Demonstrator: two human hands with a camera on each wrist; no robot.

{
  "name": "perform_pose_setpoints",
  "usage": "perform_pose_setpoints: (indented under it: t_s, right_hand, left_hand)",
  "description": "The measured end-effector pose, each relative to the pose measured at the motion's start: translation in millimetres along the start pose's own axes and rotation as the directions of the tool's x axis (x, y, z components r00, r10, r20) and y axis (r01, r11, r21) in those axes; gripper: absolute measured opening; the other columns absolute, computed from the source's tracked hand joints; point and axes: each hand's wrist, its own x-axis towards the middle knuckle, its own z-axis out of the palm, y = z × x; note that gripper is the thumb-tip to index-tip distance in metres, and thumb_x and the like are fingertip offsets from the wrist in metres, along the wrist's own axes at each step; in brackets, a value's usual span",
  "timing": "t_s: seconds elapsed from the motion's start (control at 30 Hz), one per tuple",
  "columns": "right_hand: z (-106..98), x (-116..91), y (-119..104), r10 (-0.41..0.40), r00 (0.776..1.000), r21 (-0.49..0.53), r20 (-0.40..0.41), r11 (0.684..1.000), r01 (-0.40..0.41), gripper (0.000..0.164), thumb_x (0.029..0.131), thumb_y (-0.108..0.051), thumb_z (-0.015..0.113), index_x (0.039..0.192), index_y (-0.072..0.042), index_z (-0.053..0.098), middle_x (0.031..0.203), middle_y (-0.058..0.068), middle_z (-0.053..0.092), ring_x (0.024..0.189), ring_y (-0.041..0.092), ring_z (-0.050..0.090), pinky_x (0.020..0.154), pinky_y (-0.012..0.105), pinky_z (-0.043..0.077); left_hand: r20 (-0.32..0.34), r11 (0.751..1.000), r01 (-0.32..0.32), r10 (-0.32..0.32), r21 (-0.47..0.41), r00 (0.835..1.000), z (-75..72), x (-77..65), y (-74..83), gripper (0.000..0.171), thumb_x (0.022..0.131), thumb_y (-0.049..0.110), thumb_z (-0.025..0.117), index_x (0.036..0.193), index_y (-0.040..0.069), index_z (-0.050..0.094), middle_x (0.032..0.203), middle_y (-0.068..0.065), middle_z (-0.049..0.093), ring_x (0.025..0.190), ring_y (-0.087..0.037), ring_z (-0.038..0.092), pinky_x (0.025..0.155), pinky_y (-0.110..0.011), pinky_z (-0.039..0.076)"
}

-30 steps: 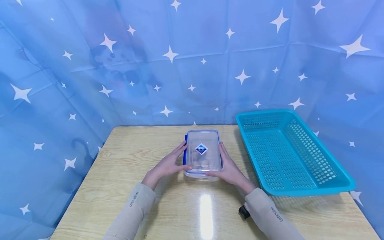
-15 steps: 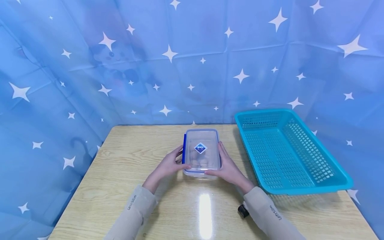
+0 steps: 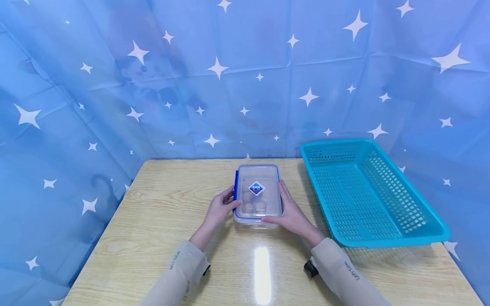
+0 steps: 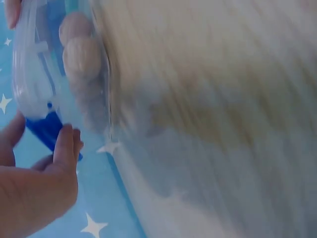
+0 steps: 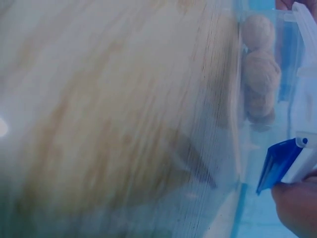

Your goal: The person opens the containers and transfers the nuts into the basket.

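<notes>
A clear plastic food container [image 3: 264, 174] with a blue-edged lid lies on the wooden table in the head view. Through its wall show several round, wrinkled, light brown balls [image 4: 81, 57], walnut-like. My left hand [image 3: 218, 209] grips the container's left side, thumb on the lid's edge. In the left wrist view its fingers are at a blue latch [image 4: 45, 130]. My right hand [image 3: 292, 216] holds the right side, thumb over the near corner and fingers along the edge. Another blue latch [image 5: 278, 161] angles outward beside that hand in the right wrist view.
A large turquoise perforated basket [image 3: 383, 245] stands at the right of the table [image 3: 160, 212]. Behind the table hangs a blue curtain [image 3: 229, 93] with white stars. A dark wrist device [image 3: 310, 268] shows under the right sleeve.
My left hand has shifted; its thumb slid from the container's near corner farther back along the left edge. The left forearm swung right. The right hand and the container stay about where they were.
</notes>
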Motion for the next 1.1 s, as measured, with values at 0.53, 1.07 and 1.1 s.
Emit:
perform_pose_setpoints:
  t_s: [0.53, 1.07, 1.1]
  right_hand:
    - [0, 1, 2, -0.017, 1.0, 0.015, -0.005, 1.0, 0.017, 0.135, 0.07, -0.053, 0.086, 0.161, -0.008, -0.004, 0.169, 0.017, -0.005, 0.154, 0.042, 0.006, 0.123, 0.059, 0.016]
    - [2, -1, 2, -0.012, 1.0, 0.035, 0.0, 0.999, 0.012, 0.134, 0.071, -0.051, 0.087, 0.161, -0.009, -0.003, 0.169, 0.013, -0.007, 0.155, 0.041, 0.004, 0.124, 0.06, 0.015]
    - [3, -2, 2, -0.015, 1.0, 0.039, 0.003, 0.999, 0.015, 0.134, 0.07, -0.051, 0.087, 0.161, -0.009, -0.003, 0.169, 0.013, -0.007, 0.155, 0.042, 0.004, 0.123, 0.06, 0.015]
  left_hand:
    - [-0.125, 0.921, 0.175, -0.23, -0.348, 0.965, 12.3, 3.7, -3.8, 0.049, 0.095, 0.011, 0.067, 0.142, 0.011, 0.055, 0.14, -0.021, 0.059, 0.121, -0.031, 0.065, 0.095, -0.039, 0.059]
    - [-0.098, 0.885, 0.242, -0.303, -0.397, 0.948, 6.4, 7.0, -3.5, 0.045, 0.099, -0.001, 0.053, 0.144, 0.001, 0.05, 0.141, -0.027, 0.055, 0.103, -0.024, 0.072, 0.081, -0.028, 0.062]
    - [-0.091, 0.881, 0.262, -0.322, -0.395, 0.943, 4.8, 6.0, -6.4, 0.045, 0.1, -0.001, 0.051, 0.144, 0.001, 0.05, 0.14, -0.027, 0.056, 0.097, -0.022, 0.073, 0.076, -0.024, 0.062]
